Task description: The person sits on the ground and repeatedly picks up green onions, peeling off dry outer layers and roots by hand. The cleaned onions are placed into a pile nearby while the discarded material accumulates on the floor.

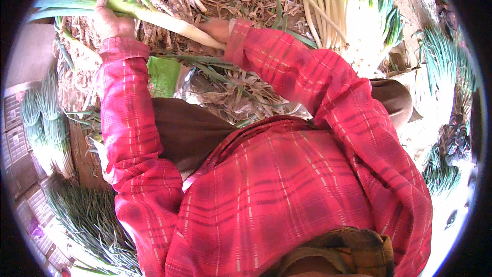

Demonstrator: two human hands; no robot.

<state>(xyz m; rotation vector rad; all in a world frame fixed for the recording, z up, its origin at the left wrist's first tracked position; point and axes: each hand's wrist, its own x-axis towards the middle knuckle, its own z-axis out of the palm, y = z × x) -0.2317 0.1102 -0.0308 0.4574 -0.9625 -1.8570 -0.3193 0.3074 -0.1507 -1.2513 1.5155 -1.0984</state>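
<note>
A large leek-like green onion (169, 22) lies slantwise before me, its green leaves spread to the upper left and its white shaft running down to the right. My left hand (113, 19) grips it where the leaves meet the shaft, one finger raised over the green part. At the lower white shaft is my right hand (215, 29), partly covered by the shaft and the cuff; its grip is not clear. Beneath both hands spreads a heap of unpeeled stalks with dry, dirty skins (153, 36).
Upright cleaned green onions (326, 11) stand at upper right. Dry peelings (246, 96) and a green plastic bag (163, 77) lie by my legs. Tied bundles (50, 123) stand at left, above a mass of dark green leaves (92, 219). More onions (440, 61) are at far right.
</note>
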